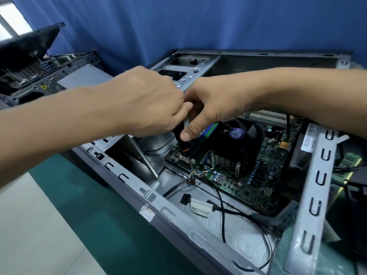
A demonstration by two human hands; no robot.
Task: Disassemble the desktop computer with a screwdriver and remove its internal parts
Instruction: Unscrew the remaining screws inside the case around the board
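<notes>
An open desktop computer case (pixel 170 213) lies on its side on a green mat. Inside it sits the green motherboard (pixel 252 179) with a black CPU fan (pixel 236 135) and memory sticks (pixel 210 130). A black screwdriver (pixel 181 138) with an orange ring stands nearly upright, its thin tip down at the motherboard's near left corner by a bundle of coloured wires (pixel 200 172). My left hand (pixel 147 104) is closed around the top of the handle. My right hand (pixel 206 110) grips the handle from the other side, thumb pressed on it.
A second opened computer (pixel 39 76) stands at the back left against a blue curtain (pixel 198 22). Loose black cables (pixel 222 211) trail over the case floor. A metal bracket with slots (pixel 315 195) crosses the case at right. Green mat (pixel 95 215) and white tabletop (pixel 29 231) lie in front.
</notes>
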